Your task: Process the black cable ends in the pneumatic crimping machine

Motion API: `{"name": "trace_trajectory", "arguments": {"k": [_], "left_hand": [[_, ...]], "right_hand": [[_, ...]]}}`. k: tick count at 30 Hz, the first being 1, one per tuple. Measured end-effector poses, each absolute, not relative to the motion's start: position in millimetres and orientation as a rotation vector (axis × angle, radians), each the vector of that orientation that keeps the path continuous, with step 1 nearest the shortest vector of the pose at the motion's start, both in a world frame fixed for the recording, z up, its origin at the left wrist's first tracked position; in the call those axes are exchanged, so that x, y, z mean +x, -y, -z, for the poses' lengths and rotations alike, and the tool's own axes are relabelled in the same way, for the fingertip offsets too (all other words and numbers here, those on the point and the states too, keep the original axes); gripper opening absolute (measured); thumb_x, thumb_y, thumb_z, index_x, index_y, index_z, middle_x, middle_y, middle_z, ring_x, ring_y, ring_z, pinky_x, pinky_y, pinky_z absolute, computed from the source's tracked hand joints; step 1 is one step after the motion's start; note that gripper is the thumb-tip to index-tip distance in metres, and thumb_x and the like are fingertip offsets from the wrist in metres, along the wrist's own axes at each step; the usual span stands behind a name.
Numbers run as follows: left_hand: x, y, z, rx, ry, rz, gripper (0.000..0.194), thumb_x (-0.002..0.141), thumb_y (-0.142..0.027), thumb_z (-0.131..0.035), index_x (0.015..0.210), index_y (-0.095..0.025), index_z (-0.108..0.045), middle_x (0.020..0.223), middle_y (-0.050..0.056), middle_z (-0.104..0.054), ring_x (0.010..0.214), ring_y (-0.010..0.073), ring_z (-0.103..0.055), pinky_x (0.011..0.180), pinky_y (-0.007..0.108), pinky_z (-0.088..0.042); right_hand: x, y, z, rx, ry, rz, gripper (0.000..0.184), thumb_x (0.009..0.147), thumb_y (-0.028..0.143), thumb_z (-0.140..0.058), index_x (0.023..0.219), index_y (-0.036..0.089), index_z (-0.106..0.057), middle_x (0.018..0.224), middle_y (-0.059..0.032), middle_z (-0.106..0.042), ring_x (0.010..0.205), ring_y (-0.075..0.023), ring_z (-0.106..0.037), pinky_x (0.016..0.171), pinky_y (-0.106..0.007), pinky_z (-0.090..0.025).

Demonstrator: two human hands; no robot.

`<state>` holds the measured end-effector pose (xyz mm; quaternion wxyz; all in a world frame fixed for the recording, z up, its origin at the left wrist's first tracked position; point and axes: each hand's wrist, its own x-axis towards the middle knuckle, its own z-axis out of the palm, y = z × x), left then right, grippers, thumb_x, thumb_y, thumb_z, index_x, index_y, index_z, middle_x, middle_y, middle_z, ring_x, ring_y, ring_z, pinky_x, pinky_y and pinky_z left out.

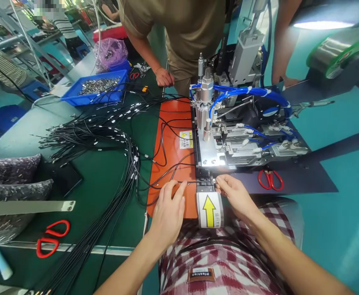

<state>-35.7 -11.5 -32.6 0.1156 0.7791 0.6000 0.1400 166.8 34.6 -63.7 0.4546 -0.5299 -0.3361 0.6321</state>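
Beside the machine [208,152], the right hand [218,182] pinches a cable [198,182] tightly (by its end)

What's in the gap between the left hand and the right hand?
From left hand to right hand, a black cable stretches over the orange plate and a dark block; the head view shows it.

Wire spool [341,55]: cut by right edge
Cable end [213,181]: tiny, partly behind right hand [235,196]
Co-worker [182,28]: head above frame
Warning label [186,139]: fine print unreadable
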Motion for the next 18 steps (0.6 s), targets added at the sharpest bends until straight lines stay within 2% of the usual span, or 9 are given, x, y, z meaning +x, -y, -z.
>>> {"name": "trace_trajectory", "arguments": {"k": [5,10,15,18], "left_hand": [[-42,6,33,2.323,-1.719,-0.438,0.041,0.096,-0.019,-0.034,0.135,-0.021,-0.049,0.135,0.012,-0.045,0.126,0.0273,-0.041,0.105,0.048,-0.041],[-43,13,36,2.327,-1.709,-0.445,0.041,0.096,-0.02,-0.035,0.135,-0.021,-0.048,0.134,0.012,-0.048,0.126,0.0275,-0.041,0.104,0.048,-0.042],[-41,-7,38,2.336,-1.714,-0.424,0.043,0.096,-0.023,-0.035,0.138,-0.018,-0.043,0.14,0.012,-0.047,0.129,0.0283,-0.041,0.106,0.048,-0.041],[-35,-34,37,2.374,-1.709,-0.401,0.043,0.096,-0.021,-0.035,0.136,-0.01,-0.042,0.144,0.017,-0.043,0.134,0.0294,-0.037,0.109,0.048,-0.038]], "right_hand": [[168,-35,66,-1.323,0.798,-1.533,0.048,0.062,0.061,-0.075,0.065,0.016,-0.059,0.055,0.0035,-0.054,0.052,-0.0108,-0.046,0.053,-0.024,-0.036],[200,-14,76,-1.438,0.685,-1.405,0.054,0.068,0.065,-0.069,0.089,0.015,-0.066,0.072,-0.001,-0.064,0.06,-0.0125,-0.057,0.056,-0.024,-0.042],[239,29,90,-1.577,0.51,-1.263,0.059,0.059,0.066,-0.074,0.087,0.016,-0.064,0.067,0.0017,-0.06,0.053,-0.009,-0.052,0.046,-0.019,-0.041],[252,49,100,-1.659,0.413,-1.253,0.061,0.05,0.064,-0.08,0.086,0.016,-0.066,0.07,0.0002,-0.063,0.057,-0.01,-0.055,0.049,-0.018,-0.048]]}}
